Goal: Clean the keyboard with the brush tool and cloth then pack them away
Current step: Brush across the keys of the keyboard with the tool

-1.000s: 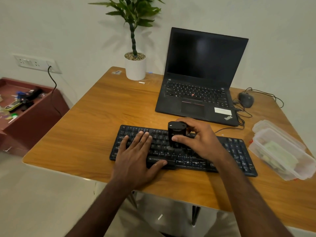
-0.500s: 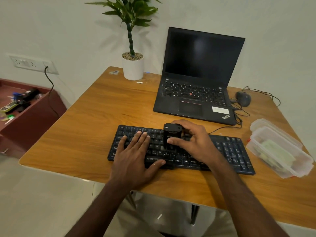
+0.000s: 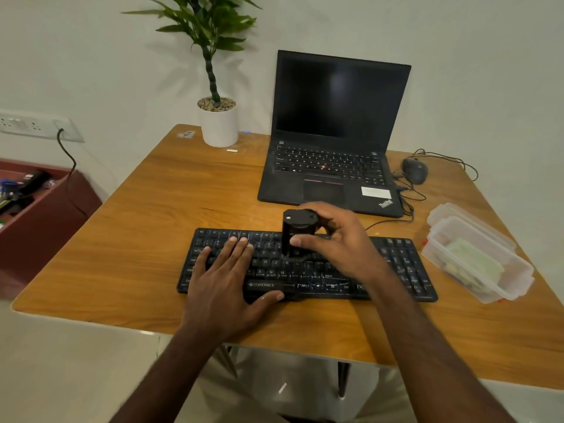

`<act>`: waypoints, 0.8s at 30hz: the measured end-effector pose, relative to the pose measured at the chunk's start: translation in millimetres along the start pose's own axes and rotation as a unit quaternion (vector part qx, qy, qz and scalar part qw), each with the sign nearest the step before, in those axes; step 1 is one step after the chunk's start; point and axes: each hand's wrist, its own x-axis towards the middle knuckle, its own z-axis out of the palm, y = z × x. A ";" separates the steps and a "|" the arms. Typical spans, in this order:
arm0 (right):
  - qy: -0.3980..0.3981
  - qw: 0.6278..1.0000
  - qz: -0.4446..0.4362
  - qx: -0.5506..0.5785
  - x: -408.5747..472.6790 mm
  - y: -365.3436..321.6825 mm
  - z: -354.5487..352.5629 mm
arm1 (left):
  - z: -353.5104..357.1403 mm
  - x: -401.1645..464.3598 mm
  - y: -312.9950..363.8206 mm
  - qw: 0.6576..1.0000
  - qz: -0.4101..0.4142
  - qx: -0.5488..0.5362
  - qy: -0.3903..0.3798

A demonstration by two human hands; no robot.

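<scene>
Wooden and bare along its near edge, the bench carries a black keyboard close to the person, an open laptop behind it, a wired mouse at the far right, a potted plant by the wall and a clear plastic container at the right edge with something pale green folded inside, which may be the cloth, though that cannot be told for sure. The left hand lies flat on the left half of the keyboard, fingers straight and close together over the keys and the thumb along the front edge, holding the board down. The right hand grips the black cylindrical brush tool upright over the middle rows, thumb across its front and the other fingers curled round its back; the bristle end is hidden against the keys. Judging from this, brushing is under way and the wiping and packing are not yet done. The chief risk looks to be pressure: leaning hard on the tool could catch or lift a keycap. A sideways sweep could tilt the tall tool in the grip and let it skid toward the left fingers. Dust pushed backward would land near the laptop's own keys. The keyboard's cable runs toward the laptop and mouse wires, so if the steadying hand eases and the board shifts, it could drag that tangle.
</scene>
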 end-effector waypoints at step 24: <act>-0.005 0.994 0.012 -0.106 -15.7 13.1 -22.4 | 0.2 0.0 0.4 1.000 -0.008 0.006 -0.005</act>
